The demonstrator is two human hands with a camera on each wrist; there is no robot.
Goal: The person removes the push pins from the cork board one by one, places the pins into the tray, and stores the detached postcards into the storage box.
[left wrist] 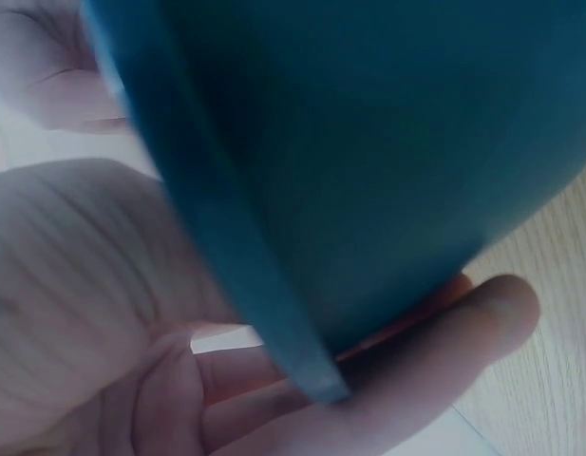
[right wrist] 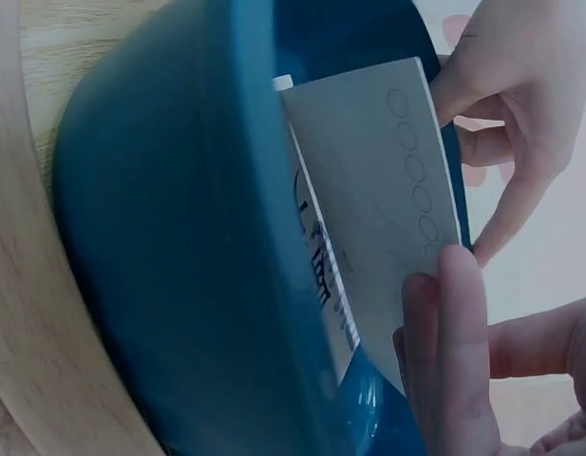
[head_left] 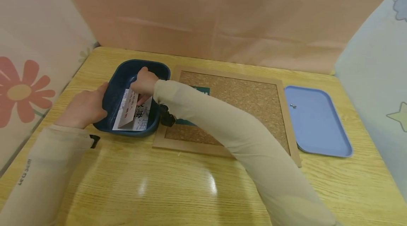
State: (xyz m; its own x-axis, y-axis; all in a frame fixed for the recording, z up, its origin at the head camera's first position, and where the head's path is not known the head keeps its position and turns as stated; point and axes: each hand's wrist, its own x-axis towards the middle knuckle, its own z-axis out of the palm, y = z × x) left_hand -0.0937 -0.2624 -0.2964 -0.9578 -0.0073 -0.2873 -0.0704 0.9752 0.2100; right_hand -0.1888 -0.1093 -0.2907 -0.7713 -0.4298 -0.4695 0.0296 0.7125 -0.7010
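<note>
Spanning most of the lower head view, we see the wooden table. Cork board at centre, partly behind the right sleeve. Dark blue bin left of centre, overlapping the board's left edge; light blue tray at right. Left hand grips the bin's left rim; the left wrist view alone gives us its fingers close up along the wall. Right hand reaches inside, pinching a pale card, tilted over a sheet with big black characters lying in the bin. Head view shows us print on the card; only the right wrist view shows a row of circles. Green piece on the board, mostly hidden. Smallest: shiny bits on the tray's left side, too small to identify.
</note>
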